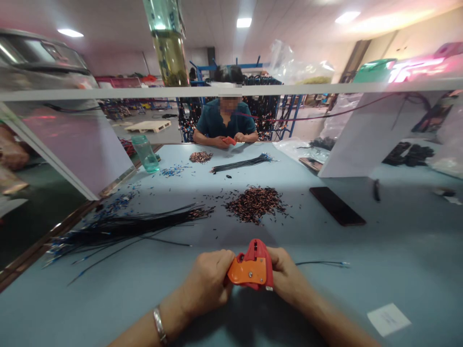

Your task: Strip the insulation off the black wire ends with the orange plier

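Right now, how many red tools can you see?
2. One red tool is held in both hands, left hand and right hand. Another red tool is held by the person across the table.

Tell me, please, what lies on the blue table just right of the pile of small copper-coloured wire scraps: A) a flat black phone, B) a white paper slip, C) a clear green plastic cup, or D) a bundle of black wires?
A: the flat black phone lies on the blue table just right of the pile of copper-coloured wire scraps, while the cup and the bundle are to its left.
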### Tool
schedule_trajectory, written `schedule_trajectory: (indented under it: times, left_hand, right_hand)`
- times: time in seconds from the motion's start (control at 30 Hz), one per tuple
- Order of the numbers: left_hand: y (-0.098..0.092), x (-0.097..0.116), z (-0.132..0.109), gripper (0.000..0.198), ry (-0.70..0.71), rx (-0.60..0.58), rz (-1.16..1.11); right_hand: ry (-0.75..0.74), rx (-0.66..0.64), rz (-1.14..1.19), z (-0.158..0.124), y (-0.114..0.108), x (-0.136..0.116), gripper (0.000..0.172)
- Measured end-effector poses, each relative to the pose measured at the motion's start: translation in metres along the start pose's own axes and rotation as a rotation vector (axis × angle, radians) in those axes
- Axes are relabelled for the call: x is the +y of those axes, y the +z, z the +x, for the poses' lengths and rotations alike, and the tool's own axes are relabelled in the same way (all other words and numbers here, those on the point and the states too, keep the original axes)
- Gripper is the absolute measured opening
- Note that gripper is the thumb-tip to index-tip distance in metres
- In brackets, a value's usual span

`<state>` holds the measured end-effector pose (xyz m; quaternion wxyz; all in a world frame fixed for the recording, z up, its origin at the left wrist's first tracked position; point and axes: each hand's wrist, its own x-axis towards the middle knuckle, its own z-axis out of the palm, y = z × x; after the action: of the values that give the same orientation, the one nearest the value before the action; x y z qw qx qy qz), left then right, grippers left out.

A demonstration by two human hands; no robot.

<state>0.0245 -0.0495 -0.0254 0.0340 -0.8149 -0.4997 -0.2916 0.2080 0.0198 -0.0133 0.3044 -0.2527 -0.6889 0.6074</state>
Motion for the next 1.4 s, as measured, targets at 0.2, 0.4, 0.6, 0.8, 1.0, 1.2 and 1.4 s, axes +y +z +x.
schedule_trajectory:
  times: [0.2, 0.4, 0.6, 0.8, 1.0, 1.2, 1.4]
  left_hand:
    - [-0.0011, 0.0000, 0.0042, 0.012, -0.014, 0.004, 0.006]
    - [-0.0005, 0.0001, 0.0041, 0.014, -0.017, 0.000, 0.001]
    - [-0.0020, 0.0018, 0.0045, 0.018, -0.032, -0.003, 0.004]
    - [-0.0011, 0.0010, 0.0035, 0.021, -0.027, -0.010, 0.010]
    - [-0.0007, 0.0001, 0.0020, 0.024, -0.055, -0.050, 0.004]
    - [-0.0006, 0.0002, 0.0026, 0.019, -0.039, -0.020, -0.005]
    - [0.0000, 0.0006, 0.0026, 0.015, -0.025, -0.010, 0.008]
  right_hand:
    - [-0.027, 0.013, -0.015, 0.0008, 0.0003, 0.0027, 0.025]
    - [-0.015, 0.009, -0.008, 0.0006, -0.0001, 0.0032, 0.030]
    - [0.022, 0.014, 0.004, 0.0000, 0.0006, 0.0031, 0.037]
    - [0.016, 0.013, 0.018, 0.0001, 0.0011, 0.0031, 0.038]
    - [0.000, 0.010, -0.009, -0.0009, 0.0004, 0.0034, 0.031]
    - [-0.034, 0.009, -0.011, -0.0004, 0.0003, 0.0034, 0.031]
    - [-0.042, 0.004, -0.015, -0.0004, 0.0003, 0.0037, 0.029]
